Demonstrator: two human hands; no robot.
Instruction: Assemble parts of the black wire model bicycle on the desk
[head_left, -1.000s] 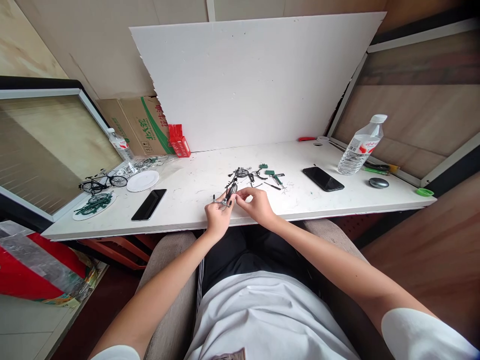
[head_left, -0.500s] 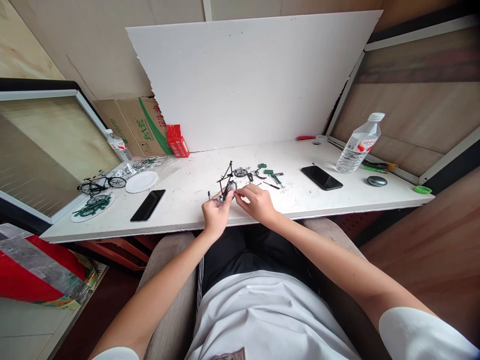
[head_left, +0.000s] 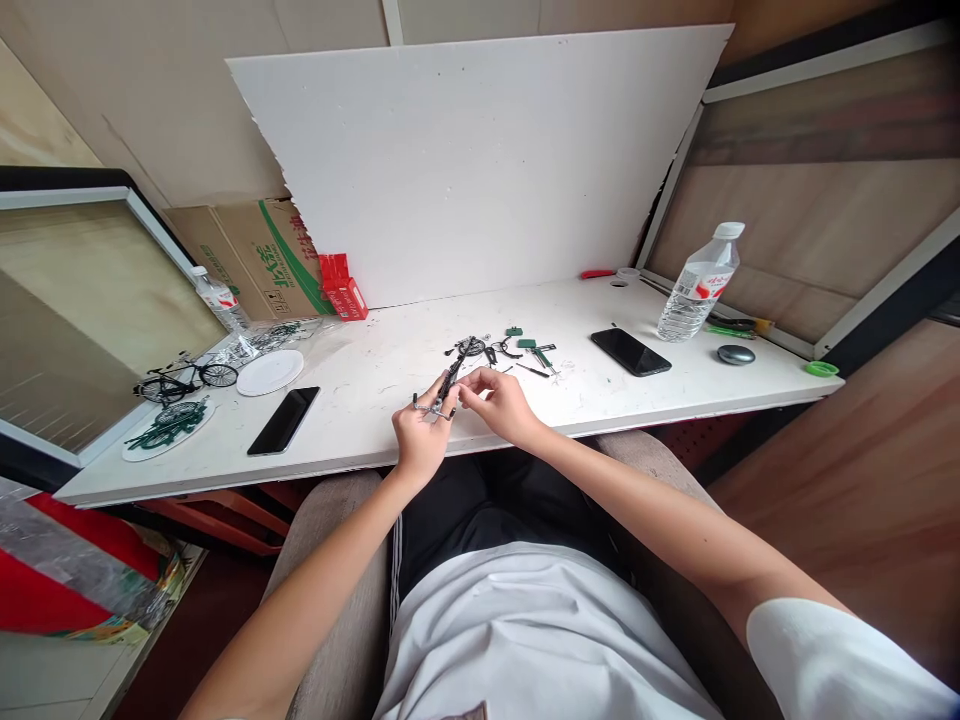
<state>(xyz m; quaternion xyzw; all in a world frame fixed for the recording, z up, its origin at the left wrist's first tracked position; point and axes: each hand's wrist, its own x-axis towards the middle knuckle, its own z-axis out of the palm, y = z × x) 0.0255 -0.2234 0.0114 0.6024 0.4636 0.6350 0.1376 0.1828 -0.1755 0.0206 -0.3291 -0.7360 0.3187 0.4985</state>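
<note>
A small black model bicycle frame [head_left: 451,378] with handlebars is held over the near edge of the white table. My left hand [head_left: 421,437] is closed around its handlebar end, which points toward me. Close beside it, my right hand [head_left: 501,402] has its thumb and fingertips pinched together against the model's right side. Whatever lies between those fingertips is too small to make out. Just beyond the hands lie loose black parts [head_left: 491,352], among them a spoked wheel, and green pieces [head_left: 534,346].
At left stand a finished-looking model bicycle [head_left: 184,380], a plate of green parts [head_left: 166,428], a white plate [head_left: 270,372] and a phone [head_left: 283,420]. At right are another phone [head_left: 631,352], a water bottle [head_left: 699,285] and a grey round object [head_left: 736,355]. A white board [head_left: 480,170] stands behind.
The model has turned in my left hand: its frame, seen side-on before, now shows narrow and edge-on, with the handlebars toward me. My right hand stays at it. The view has shifted slightly.
</note>
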